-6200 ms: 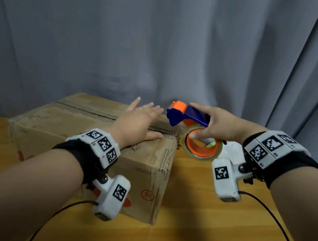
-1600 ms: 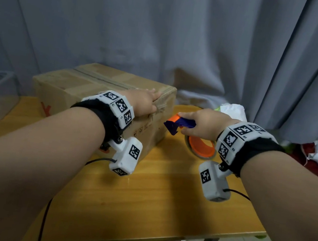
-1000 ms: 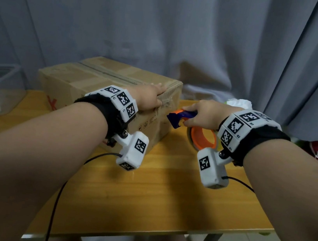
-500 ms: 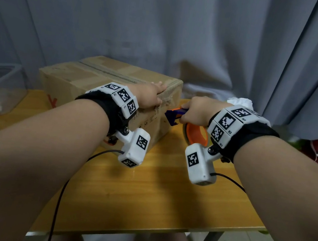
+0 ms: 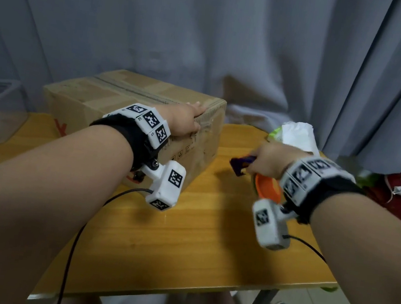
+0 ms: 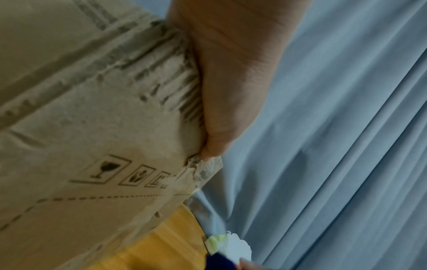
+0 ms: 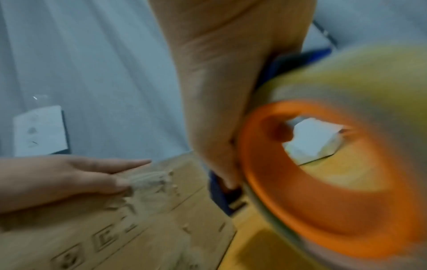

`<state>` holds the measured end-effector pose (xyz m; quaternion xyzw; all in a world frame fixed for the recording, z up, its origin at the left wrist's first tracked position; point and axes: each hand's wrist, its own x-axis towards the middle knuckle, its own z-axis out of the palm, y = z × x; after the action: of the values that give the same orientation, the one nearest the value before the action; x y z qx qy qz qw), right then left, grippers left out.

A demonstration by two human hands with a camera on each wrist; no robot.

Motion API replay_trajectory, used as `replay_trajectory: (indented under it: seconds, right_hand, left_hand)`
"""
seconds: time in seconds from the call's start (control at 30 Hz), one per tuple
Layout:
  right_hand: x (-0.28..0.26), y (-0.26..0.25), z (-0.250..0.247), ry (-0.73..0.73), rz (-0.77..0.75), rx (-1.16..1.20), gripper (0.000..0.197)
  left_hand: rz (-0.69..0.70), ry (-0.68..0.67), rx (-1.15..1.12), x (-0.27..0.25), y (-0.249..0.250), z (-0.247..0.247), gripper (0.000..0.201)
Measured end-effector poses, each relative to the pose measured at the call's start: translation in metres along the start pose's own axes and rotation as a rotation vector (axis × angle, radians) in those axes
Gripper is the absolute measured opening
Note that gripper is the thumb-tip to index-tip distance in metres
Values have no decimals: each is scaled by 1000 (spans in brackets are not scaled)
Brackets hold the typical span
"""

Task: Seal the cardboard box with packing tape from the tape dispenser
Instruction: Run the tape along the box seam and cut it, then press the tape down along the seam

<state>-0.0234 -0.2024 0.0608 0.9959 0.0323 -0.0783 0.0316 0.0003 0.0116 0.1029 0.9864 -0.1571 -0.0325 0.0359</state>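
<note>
Shown mid-task: the brown corrugated cardboard box (image 5: pixel 133 106) sits on the far left part of the yellow wooden table (image 5: pixel 197 241), its top flaps closed along a dark central seam. The left hand (image 5: pixel 185 121) lies over the box's upper right edge with fingers straight, pressing down a wrinkled end of clear tape where it folds onto the side panel — the left wrist view shows the film puckered into ridges under the thumb (image 6: pixel 231 102). The right hand (image 5: pixel 268 158) is wrapped round the blue plastic handle of the tape dispenser (image 5: pixel 242 164), held just above the table and clear of the box; the orange plastic hub (image 7: pixel 323 182) and the yellowish roll of tape around it are blurred.

By judgement, the step in hand is the finish of a strip: the tape end is being smoothed at the edge while the dispenser is off the box. Whether the strip is fully cut cannot be told. The next move probably calls for a firm rub along the whole strip, or another pass over the seam.

Materials: the card is worn, scuffed and softly crushed at the corner, printed with small handling symbols and a dashed line; the tape is thin and glossy; the table is smooth, grained wood — a grey curtain (image 5: pixel 261 44) hangs in soft folds behind.
</note>
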Motion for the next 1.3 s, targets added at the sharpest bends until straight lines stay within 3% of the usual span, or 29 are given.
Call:
replay_trajectory:
  seconds: [0.17,0.27,0.4,0.6,0.73,0.8,0.83,0.93,1.07,1.2,1.3]
  right_hand:
    - [-4,28,-2,213,10,591,57]
    - [7,22,-1,296,0,878,48]
    - [26,23,25,286,158,1154,41]
    - [39,24,92,141,337,1059,50]
    - [39,7,78,135,379,697,49]
    - [44,-4,64,249,337,546,41]
    - [47,-11,56,336,271,600,45]
    - [50,-37,32,465,-61,1079,40]
    - [58,-62,23,319,-148,1433,26]
    - [64,-68,25,267,-162,1528,27]
    - [61,-69,27,232,-191,1497,29]
  left_hand:
    - [-8,-1,-32,0,-1,1,64]
    - [-15,1,-34,-2,0,1,64]
    - [-18,-1,-42,-2,-3,2,64]
    - [7,8,-77,-13,-14,2,63]
    - [25,29,-100,-18,-19,2,62]
    - [34,54,-112,-18,-19,3,61]
    - [40,67,-116,-17,-20,3,61]
    - [53,74,-138,-16,-22,3,61]
    - [93,44,-206,-14,-26,-4,60]
    - [86,120,-352,-14,-32,-11,41]
    - [86,187,-341,-10,-30,-9,35]
